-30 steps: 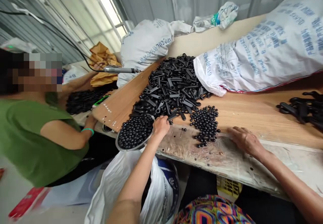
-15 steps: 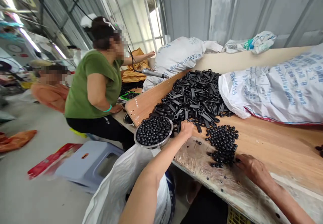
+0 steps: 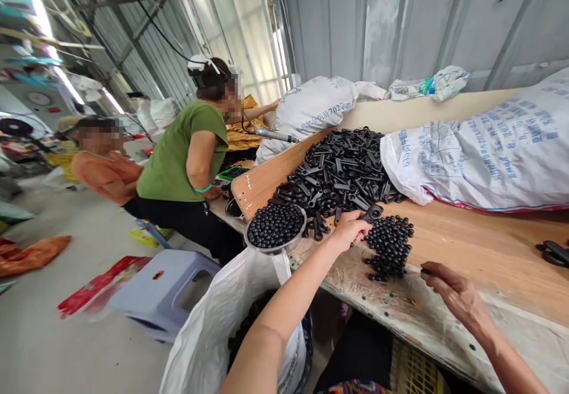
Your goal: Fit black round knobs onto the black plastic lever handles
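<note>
The left hand (image 3: 353, 232) grasps a black plastic lever (image 3: 372, 214), and its fingers are closed around the near end. The round, ring-like end of this lever points away from the hand, at the far edge of the loose beads (image 3: 391, 244), which lie in a heap on the wooden bench (image 3: 471, 237). The right hand (image 3: 460, 293) is to the right of this heap, just above the front part of the bench. Its thumb and index finger pinch a small black piece (image 3: 425, 271), which looks like one bead; its exact form is too small to tell.

Behind the left hand there is a big pile of similar black levers (image 3: 340, 166), and it reaches to the mouth of the printed white sack (image 3: 484, 151) lying on the right. A metal bowl (image 3: 295, 242), full of black beads, stands at the front edge of the bench, to the left of the left forearm. Below it, an open white bag (image 3: 204, 317) contains dark things, which I cannot distinguish. More black parts (image 3: 553, 253) lie at the right border of the view.

On the left side, a co-worker in a green shirt (image 3: 186, 151) leans to the bench, near a hanging power screwdriver (image 3: 276, 135).
</note>
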`<state>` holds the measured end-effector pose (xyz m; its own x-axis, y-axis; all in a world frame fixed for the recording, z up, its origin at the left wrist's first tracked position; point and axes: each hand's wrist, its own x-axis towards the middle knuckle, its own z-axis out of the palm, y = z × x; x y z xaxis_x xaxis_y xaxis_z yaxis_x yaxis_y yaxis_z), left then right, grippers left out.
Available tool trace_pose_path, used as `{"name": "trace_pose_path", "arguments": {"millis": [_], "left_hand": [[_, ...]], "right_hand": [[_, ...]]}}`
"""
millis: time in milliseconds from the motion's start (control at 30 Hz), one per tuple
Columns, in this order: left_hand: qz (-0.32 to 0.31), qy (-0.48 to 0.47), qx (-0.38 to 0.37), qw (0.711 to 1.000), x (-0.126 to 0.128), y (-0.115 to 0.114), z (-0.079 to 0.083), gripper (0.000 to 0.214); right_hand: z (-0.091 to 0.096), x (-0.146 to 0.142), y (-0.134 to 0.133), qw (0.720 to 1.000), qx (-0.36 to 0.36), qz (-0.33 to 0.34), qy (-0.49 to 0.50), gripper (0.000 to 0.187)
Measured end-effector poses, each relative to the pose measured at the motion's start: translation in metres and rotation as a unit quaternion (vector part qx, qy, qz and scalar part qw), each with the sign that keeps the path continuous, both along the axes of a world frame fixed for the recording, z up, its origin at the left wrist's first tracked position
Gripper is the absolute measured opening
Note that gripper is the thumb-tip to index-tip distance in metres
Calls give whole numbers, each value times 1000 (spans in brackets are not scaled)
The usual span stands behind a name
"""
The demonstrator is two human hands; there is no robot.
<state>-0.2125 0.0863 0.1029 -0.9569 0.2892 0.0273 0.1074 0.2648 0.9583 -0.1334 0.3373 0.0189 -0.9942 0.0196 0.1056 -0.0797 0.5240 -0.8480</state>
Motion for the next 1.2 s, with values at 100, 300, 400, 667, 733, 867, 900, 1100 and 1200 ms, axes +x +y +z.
{"name": "trace_pose_path", "arguments": {"millis": [100,300,400,667,733,867,900,1100,1200], "left_hand": [[-62,-62,113,990,17,24,2,20],[-164,-199,230,938,59,73,-14,25],[-184,-205,217,936,79,91,-22,18],[-178,-239,251,921,94,102,-28,22],[-168,-220,252,927,91,101,-32,24],[-131,50,99,985,81,97,-46,16],[-114,141,25,983,79,96,-50,14],[-132,398,-278,864,78,91,-79,30],[-184,405,-318,837,78,92,-96,35]], "right_hand": [[18,23,0,989,-140,-47,-26,41],[34,62,4,886,-461,-37,-20,26],[38,76,6,867,-497,-24,-11,27],[32,90,8,853,-522,14,5,21],[29,89,6,849,-528,27,0,20],[23,87,3,856,-517,23,-2,18],[20,87,2,860,-510,15,3,18],[4,90,15,876,-474,-82,23,16],[0,96,26,855,-512,-88,1,16]]}}
